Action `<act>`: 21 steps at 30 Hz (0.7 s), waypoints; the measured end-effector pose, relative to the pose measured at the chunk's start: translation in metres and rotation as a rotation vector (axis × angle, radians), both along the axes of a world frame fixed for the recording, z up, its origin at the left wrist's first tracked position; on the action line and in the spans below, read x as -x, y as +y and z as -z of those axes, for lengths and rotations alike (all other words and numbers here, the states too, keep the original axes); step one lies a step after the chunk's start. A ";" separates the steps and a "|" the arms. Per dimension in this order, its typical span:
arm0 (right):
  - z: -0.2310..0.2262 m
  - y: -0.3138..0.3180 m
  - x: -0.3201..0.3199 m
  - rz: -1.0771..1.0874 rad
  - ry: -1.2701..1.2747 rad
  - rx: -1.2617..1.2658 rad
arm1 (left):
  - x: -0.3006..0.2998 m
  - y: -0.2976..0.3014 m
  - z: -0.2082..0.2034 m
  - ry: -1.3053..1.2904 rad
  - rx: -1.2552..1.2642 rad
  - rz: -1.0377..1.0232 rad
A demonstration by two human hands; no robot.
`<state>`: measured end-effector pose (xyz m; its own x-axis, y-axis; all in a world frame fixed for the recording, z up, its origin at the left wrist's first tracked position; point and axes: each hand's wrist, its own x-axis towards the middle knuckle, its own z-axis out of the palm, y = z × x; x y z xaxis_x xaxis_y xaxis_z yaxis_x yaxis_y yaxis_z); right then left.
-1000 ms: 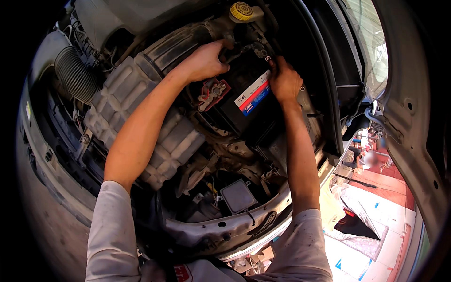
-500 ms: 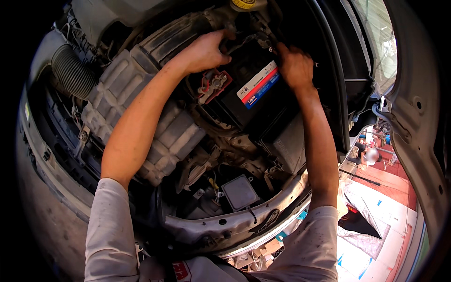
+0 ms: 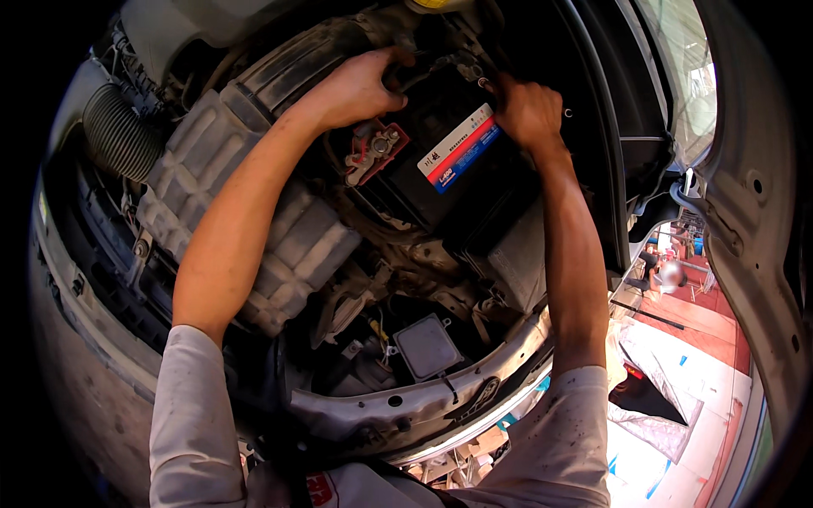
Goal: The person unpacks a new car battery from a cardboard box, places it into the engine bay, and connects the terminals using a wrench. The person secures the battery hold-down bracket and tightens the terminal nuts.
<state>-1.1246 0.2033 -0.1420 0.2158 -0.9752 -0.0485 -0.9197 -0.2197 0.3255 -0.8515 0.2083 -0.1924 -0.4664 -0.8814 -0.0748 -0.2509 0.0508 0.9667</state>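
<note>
A black car battery with a white, red and blue label sits in the engine bay. My right hand is closed around a small wrench, whose shiny ends show on either side of the fist. Beside that wrench, at the battery's far end, is a dark terminal clamp. My left hand reaches over the battery's far left corner, thumb and fingers apart, fingertips partly lost in shadow. Nearer me on the battery's left side, a metal terminal clamp sits on a red cover.
Left of the battery lies a ribbed grey plastic housing, with a corrugated air hose beyond. A square metal-cased module sits near the front body rail. At right, a hood edge rises; a person is farther off.
The view has shifted slightly, moving the engine bay a little left and up. Both hands keep about the same places over the battery, with the wrench still in my right hand.
</note>
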 end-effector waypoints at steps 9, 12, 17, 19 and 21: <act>-0.002 0.000 -0.010 0.194 -0.082 -0.038 | 0.001 0.000 0.004 0.005 0.019 -0.006; 0.000 0.004 -0.012 0.215 -0.124 -0.013 | 0.000 0.001 0.005 0.023 0.036 -0.020; 0.007 0.012 -0.013 0.246 -0.205 0.092 | 0.000 0.001 0.001 0.041 0.002 0.003; 0.008 0.012 -0.012 0.211 -0.236 0.106 | 0.001 -0.001 -0.001 0.053 -0.055 0.012; -0.001 0.012 -0.007 0.146 -0.333 0.122 | -0.001 -0.003 -0.002 0.036 -0.055 0.033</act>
<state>-1.1175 0.2152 -0.1414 0.0585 -0.9911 0.1195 -0.9982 -0.0566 0.0197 -0.8502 0.2054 -0.1906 -0.4987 -0.8604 -0.1051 -0.2150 0.0053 0.9766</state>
